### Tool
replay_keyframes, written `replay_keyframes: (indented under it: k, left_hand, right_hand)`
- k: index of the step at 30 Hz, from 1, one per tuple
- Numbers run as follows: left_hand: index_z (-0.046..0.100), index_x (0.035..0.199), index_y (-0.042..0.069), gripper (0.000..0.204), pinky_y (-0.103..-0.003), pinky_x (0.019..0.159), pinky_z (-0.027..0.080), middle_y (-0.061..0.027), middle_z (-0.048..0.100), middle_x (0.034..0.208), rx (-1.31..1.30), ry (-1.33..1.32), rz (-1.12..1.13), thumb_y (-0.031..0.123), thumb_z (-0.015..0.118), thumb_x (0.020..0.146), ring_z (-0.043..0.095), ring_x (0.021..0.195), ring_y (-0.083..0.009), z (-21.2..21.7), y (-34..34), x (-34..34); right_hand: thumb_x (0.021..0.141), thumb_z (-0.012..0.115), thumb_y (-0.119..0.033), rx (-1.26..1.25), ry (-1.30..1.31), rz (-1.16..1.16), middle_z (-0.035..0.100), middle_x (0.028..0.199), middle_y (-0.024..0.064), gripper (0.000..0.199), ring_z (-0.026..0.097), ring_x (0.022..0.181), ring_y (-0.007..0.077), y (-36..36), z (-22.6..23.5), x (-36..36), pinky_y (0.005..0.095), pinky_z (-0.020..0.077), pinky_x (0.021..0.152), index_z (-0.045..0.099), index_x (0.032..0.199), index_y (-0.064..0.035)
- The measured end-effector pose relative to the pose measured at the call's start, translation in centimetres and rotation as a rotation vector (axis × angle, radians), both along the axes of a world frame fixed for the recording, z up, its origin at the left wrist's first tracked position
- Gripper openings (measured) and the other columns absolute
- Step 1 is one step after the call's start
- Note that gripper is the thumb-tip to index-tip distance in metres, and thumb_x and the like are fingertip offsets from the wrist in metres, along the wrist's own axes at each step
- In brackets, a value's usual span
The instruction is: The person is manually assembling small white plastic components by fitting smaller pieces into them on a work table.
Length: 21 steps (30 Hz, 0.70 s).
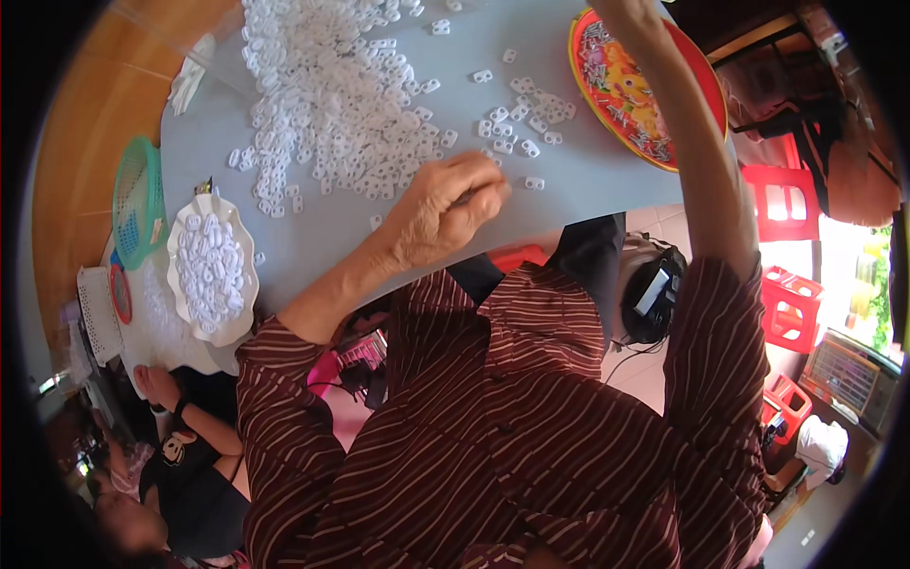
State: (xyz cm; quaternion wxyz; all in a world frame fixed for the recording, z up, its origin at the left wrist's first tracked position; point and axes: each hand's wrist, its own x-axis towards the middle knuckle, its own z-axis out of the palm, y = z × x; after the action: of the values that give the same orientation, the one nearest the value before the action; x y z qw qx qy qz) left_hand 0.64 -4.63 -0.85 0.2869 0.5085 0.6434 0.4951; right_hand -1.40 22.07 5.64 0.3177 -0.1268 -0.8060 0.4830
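Hundreds of white pieces (332, 123) crowd the upper left of a grey table (597, 190), a smaller scatter lying at upper centre. The left hand (441, 199), fingers curled almost closed at mid-frame, rests between the heap and the near edge; whether it grips a piece cannot be told. Bare tabletop opens from its fingertips toward a red tray (700, 81) of small grey bits (654, 147), set by the table's edge at upper right. Over that tray reaches the right hand (623, 8), cropped by the frame top, its grip unseen. A filled dish (227, 331) stands at the left edge.
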Motion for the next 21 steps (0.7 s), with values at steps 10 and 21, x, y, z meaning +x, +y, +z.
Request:
replay_keyframes:
  k: [10,21]
  left_hand:
    - [0.055,0.083,-0.004,0.007,-0.034,0.073,0.048,-0.0136,0.06,0.095,0.275,0.344,-0.057,0.002,0.058,0.079,0.06,0.081,-0.0282,-0.9,2.9,-0.1]
    - [0.055,0.084,-0.003,0.008,-0.035,0.076,0.049,-0.0159,0.06,0.092,0.183,0.206,-0.04,0.004,0.057,0.08,0.06,0.085,-0.0319,-0.3,2.7,-0.8]
  right_hand:
    - [0.073,0.072,-0.02,0.666,0.116,0.497,0.061,0.11,0.0086,0.033,0.057,0.1,0.0287,-10.1,-5.5,-0.3,0.0371,0.0459,0.089,0.067,0.104,-0.0107]
    - [0.077,0.063,-0.013,0.517,-0.131,0.389,0.065,0.076,0.0116,0.01,0.063,0.071,0.0277,-6.3,-4.0,0.4,0.0351,0.05,0.068,0.069,0.081,-0.0064]
